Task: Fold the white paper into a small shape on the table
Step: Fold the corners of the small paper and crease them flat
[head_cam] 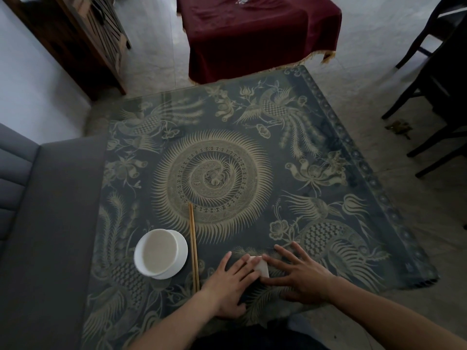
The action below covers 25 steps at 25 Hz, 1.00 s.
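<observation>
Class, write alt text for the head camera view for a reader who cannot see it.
Two hands, left and right, press a small folded white paper flat on a patterned glass-topped table. To their left lie a pair of chopsticks and a white bowl on a saucer.

The patterned table (pixel 316 152) bears a white bowl (pixel 159 252), chopsticks (pixel 193 248) and white paper (pixel 261 267).

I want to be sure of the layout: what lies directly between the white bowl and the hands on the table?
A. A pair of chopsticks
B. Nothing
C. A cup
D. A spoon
A: the chopsticks lie right of the white bowl, left of the left hand.
</observation>
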Each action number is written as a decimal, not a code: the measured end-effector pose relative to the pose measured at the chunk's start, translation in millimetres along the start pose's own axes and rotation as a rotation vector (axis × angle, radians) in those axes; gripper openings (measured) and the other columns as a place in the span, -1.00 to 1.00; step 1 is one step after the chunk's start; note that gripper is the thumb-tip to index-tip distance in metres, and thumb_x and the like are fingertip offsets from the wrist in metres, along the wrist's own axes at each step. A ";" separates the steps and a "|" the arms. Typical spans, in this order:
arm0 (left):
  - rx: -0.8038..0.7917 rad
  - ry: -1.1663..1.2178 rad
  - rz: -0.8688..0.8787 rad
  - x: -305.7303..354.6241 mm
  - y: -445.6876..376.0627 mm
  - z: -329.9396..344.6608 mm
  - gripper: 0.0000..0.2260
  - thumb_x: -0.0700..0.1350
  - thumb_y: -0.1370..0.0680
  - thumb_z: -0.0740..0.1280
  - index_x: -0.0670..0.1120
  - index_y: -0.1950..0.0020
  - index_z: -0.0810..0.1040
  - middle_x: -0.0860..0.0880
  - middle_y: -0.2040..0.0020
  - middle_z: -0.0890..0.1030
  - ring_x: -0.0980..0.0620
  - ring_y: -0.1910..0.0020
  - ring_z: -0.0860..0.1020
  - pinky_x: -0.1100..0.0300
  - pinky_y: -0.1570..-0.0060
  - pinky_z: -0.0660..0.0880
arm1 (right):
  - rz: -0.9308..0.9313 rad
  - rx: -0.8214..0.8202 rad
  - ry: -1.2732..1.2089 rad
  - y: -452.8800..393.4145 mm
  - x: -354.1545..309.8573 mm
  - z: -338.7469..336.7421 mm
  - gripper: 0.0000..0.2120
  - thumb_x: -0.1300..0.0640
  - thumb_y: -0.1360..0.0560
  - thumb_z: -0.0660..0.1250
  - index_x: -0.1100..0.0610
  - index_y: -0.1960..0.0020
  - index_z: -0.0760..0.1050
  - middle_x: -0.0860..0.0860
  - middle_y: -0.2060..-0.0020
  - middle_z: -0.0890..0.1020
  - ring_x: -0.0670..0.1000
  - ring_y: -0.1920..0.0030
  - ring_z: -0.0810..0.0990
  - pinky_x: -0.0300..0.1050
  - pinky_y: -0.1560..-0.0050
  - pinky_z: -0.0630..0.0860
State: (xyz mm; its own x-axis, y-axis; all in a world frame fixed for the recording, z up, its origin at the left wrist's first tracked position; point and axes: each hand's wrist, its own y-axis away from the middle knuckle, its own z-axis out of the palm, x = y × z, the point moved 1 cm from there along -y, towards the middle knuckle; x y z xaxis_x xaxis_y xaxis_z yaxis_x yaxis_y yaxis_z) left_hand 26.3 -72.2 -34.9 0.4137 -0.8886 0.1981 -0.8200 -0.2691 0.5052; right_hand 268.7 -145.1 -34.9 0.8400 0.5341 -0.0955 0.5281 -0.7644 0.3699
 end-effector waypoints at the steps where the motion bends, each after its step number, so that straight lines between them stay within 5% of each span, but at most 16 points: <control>1: -0.009 -0.006 0.000 -1.9 2.3 0.0 -0.21 0.16 -0.47 0.21 0.08 -0.57 -0.17 -0.01 -0.59 -0.30 -0.03 -0.54 -0.34 -0.25 -0.42 -0.38 | 0.002 -0.006 0.000 -0.1 0.3 0.1 -0.40 -0.29 -0.55 0.09 -0.36 -0.51 -0.08 -0.02 -0.57 -0.11 0.29 -0.51 -0.17 0.45 -0.38 -0.13; 11: -0.039 -0.047 -0.034 -6.3 18.3 1.8 -0.21 0.12 -0.50 0.20 0.17 -0.56 -0.26 -0.17 -0.55 -0.36 -0.11 -0.51 -0.40 -0.23 -0.42 -0.39 | 0.010 -0.044 -0.045 -1.4 -1.6 7.9 -0.33 -0.32 -0.53 0.11 -0.41 -0.47 -0.25 -0.03 -0.55 -0.29 0.25 -0.47 -0.41 0.40 -0.28 -0.46; 19: 0.041 -0.081 -0.072 -13.3 19.5 -3.1 -0.31 0.07 -0.55 0.15 0.08 -0.58 -0.15 -0.11 -0.62 -0.13 -0.12 -0.57 -0.14 -0.24 -0.43 -0.34 | 0.030 0.018 -0.023 3.4 -6.0 4.4 -0.34 -0.33 -0.52 0.10 -0.37 -0.50 -0.17 0.05 -0.58 -0.18 0.30 -0.50 -0.29 0.40 -0.33 -0.36; 25: 0.186 -0.036 -0.113 -11.2 2.0 -16.4 -0.45 0.08 -0.58 0.13 0.01 -0.55 0.09 -0.09 -0.49 0.29 -0.11 -0.49 0.21 -0.20 -0.47 -0.01 | 0.052 0.047 -0.020 8.4 -11.2 2.6 -0.36 -0.32 -0.52 0.11 -0.33 -0.52 -0.07 0.12 -0.58 0.02 0.31 -0.52 -0.04 0.44 -0.39 -0.05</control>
State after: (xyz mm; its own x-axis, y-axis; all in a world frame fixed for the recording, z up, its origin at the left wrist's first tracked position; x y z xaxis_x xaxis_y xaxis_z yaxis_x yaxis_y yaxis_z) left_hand 26.5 -56.6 -22.4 0.4952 -0.8609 0.1171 -0.8295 -0.4284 0.3584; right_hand 264.0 -158.4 -33.2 0.8686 0.4863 -0.0954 0.4884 -0.8075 0.3308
